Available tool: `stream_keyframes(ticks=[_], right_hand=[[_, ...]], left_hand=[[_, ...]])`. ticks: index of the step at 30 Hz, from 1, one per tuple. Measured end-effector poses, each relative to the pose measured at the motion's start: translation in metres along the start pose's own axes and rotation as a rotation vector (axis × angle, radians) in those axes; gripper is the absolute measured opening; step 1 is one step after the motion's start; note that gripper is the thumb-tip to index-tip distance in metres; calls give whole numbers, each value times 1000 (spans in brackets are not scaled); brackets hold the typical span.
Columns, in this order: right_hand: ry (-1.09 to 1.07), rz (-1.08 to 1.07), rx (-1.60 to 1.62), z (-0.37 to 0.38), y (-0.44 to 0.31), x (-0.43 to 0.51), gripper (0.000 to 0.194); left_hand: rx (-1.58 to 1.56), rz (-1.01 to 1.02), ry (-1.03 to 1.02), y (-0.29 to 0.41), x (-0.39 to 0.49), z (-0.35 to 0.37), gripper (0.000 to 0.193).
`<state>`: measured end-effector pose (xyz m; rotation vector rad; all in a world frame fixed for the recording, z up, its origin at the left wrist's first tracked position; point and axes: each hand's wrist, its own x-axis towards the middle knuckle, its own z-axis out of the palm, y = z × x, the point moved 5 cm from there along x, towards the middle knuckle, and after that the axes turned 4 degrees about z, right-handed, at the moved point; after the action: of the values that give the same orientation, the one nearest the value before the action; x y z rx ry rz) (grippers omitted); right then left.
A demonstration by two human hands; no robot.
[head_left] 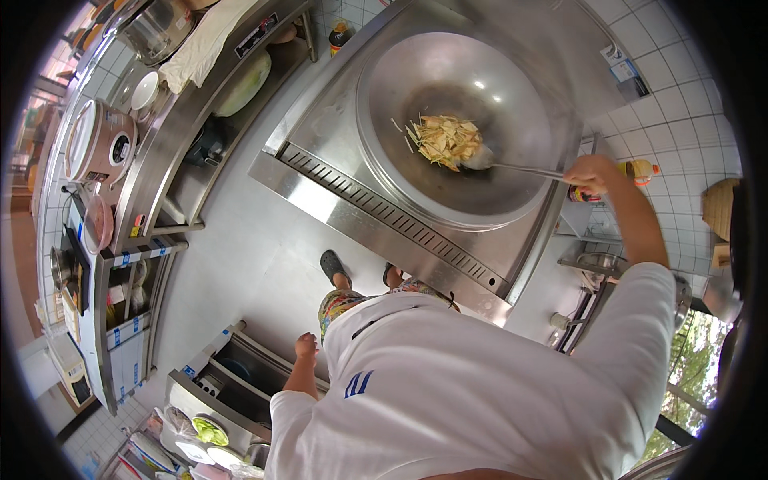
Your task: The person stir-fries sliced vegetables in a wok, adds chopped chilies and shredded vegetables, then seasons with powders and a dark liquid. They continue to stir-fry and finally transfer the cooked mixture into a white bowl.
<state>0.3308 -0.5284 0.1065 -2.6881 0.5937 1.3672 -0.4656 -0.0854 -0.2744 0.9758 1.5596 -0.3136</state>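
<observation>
My right hand [591, 175] grips the handle of a metal wok ladle [525, 170] over the right rim of a large metal wok [414, 78]. The ladle's head touches the right edge of a heap of sliced pale-yellow food with thin green strips [445, 141] at the wok's bottom. A few loose strips lie on the wok wall left of the heap. My left hand [307, 347] hangs low beside my body, away from the stove, with its fingers curled and nothing visible in them.
The wok sits in a stainless-steel stove [324, 210] with a slotted front drain. Bottles [639, 171] stand beyond my right hand. At left, a steel counter [159, 141] holds a rice cooker [102, 143] and a bowl [146, 91]. A steel cabinet [180, 390] is near my left arm.
</observation>
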Motion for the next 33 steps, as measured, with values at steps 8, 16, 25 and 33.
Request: stream_keyframes(ticks=[8, 16, 25, 33], right_hand=[[541, -553, -450, 72, -38, 8, 29], [629, -478, -708, 20, -18, -81, 31], [-83, -33, -402, 0, 4, -46, 30], [-234, -151, 304, 159, -37, 21, 38]], left_hand=[[59, -2, 77, 26, -9, -4, 30], [99, 98, 11, 64, 16, 17, 40], [149, 12, 41, 39, 13, 2, 44], [61, -31, 67, 19, -7, 8, 27]])
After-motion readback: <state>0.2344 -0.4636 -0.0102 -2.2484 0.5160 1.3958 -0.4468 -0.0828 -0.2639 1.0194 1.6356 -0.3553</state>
